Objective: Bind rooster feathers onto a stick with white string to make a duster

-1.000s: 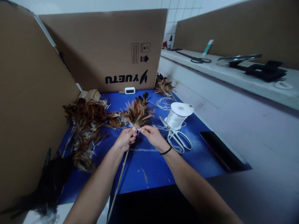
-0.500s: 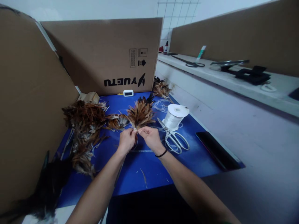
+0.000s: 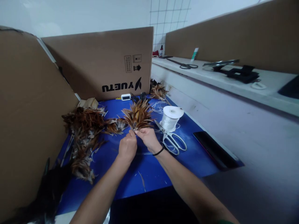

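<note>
A fanned bundle of brown and black feathers (image 3: 138,113) stands up over the middle of the table, with its bound base between my hands. My left hand (image 3: 128,145) is closed in a fist just under that base; what lies inside the fist is hidden. With thumb and fingertips, my right hand (image 3: 149,139) pinches the base from the right. Scissors (image 3: 171,137) with white handles lie partly open to the right of my right hand. Behind them stands a white spool of clear ribbon (image 3: 170,119). A smaller feather bunch (image 3: 116,125) lies to the left.
A large feather pile (image 3: 85,127) covers the table's left side; black feathers (image 3: 50,183) lie nearer. Cardboard walls (image 3: 93,62) enclose the left and back. A phone-like black slab (image 3: 215,149) lies right. The ledge (image 3: 187,73) holds black scissors (image 3: 184,65). A small white-framed display (image 3: 125,97) stands behind.
My left hand has turned from a fingertip pinch into a fist with its back upward, slightly lower. The feather bundle has shifted a little and spread. The whole view has tilted slightly.
</note>
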The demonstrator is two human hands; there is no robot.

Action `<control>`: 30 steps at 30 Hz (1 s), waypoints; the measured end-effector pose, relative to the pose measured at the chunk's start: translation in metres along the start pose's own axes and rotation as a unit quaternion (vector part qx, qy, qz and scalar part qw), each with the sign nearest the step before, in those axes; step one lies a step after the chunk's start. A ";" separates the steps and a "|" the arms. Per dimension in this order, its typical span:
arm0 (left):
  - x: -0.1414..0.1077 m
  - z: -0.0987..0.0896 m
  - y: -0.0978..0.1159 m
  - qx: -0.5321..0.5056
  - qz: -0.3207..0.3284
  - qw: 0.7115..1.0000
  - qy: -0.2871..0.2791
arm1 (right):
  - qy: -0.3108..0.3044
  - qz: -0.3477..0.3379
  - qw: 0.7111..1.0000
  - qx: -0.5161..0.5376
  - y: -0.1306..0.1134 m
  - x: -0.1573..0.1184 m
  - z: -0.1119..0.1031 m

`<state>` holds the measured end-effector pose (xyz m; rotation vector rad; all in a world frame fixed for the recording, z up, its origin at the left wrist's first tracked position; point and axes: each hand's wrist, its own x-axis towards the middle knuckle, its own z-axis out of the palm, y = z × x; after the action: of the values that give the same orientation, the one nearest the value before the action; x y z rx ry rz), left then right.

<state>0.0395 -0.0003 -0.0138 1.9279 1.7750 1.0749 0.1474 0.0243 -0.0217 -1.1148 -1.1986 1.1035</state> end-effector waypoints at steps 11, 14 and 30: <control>-0.009 0.003 0.014 0.284 0.109 0.952 -0.024 | 0.064 0.016 0.997 0.048 -0.003 -0.002 0.001; -0.007 0.001 0.012 0.189 0.134 0.973 0.013 | 0.069 0.023 0.994 0.079 -0.004 -0.003 0.000; 0.016 -0.016 0.023 -0.487 -0.218 0.817 -0.217 | 0.045 0.014 0.994 0.096 -0.005 -0.007 -0.001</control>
<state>0.0440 0.0063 0.0179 0.9494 0.9839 0.9668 0.1487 0.0170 -0.0175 -1.0248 -0.9874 1.1529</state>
